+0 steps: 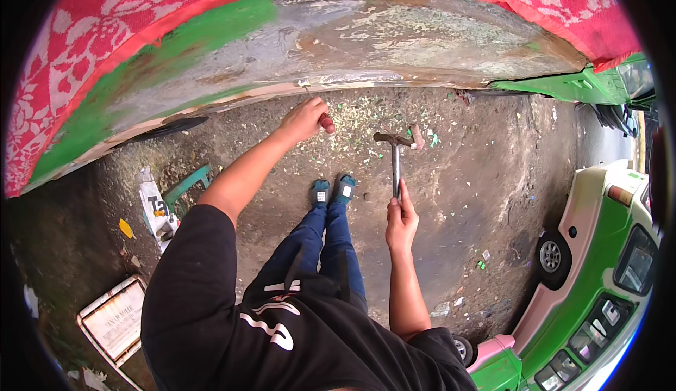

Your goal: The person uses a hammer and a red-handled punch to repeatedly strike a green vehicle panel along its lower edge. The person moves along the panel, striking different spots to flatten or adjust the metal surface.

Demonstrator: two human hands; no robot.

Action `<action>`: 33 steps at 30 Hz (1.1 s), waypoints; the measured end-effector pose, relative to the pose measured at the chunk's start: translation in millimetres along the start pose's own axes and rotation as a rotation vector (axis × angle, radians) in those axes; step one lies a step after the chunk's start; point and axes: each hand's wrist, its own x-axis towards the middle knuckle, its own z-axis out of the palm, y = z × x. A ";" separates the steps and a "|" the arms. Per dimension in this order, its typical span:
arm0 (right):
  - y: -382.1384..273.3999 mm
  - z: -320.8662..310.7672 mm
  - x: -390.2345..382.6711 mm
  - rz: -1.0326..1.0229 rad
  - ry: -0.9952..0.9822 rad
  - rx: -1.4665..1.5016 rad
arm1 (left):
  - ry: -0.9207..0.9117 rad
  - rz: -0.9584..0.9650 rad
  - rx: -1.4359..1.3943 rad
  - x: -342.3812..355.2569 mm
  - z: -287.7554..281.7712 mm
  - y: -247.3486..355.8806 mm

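My left hand [303, 119] is closed around the reddish handle of a screwdriver [327, 123], whose thin metal shaft points up to the lower edge of a body panel [422, 32]. Whether the tip touches the panel is too small to tell. The panel is patchy, with green paint at the left and scraped grey, brown and whitish metal elsewhere. Lower and to the right, my right hand [401, 225] grips a hammer [396, 169] by its metal handle, the forefinger stretched along it. The hammer's rusty head is up, apart from the panel and the screwdriver.
A red floral cloth [105, 46] drapes over the panel. Paint chips [359, 120] litter the dirt ground. At the left lie a green plastic piece [186, 184] and a white printed bag [151, 204], near a rusty framed sign [113, 320]. A green and white vehicle [591, 250] stands right.
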 end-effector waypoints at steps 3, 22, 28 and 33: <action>1.6 6.2 -0.1 -0.005 -0.003 0.005 | -0.027 -0.044 -0.031 6.0 -1.0 -1.0; 37.4 84.0 14.2 0.030 0.263 0.461 | -0.242 -0.006 0.269 33.8 10.2 6.3; 65.5 71.0 28.0 0.056 0.257 0.415 | -0.324 0.146 0.256 29.2 45.2 -20.0; 75.9 65.6 14.9 0.100 0.282 0.460 | -0.361 0.237 0.158 37.6 52.3 -19.9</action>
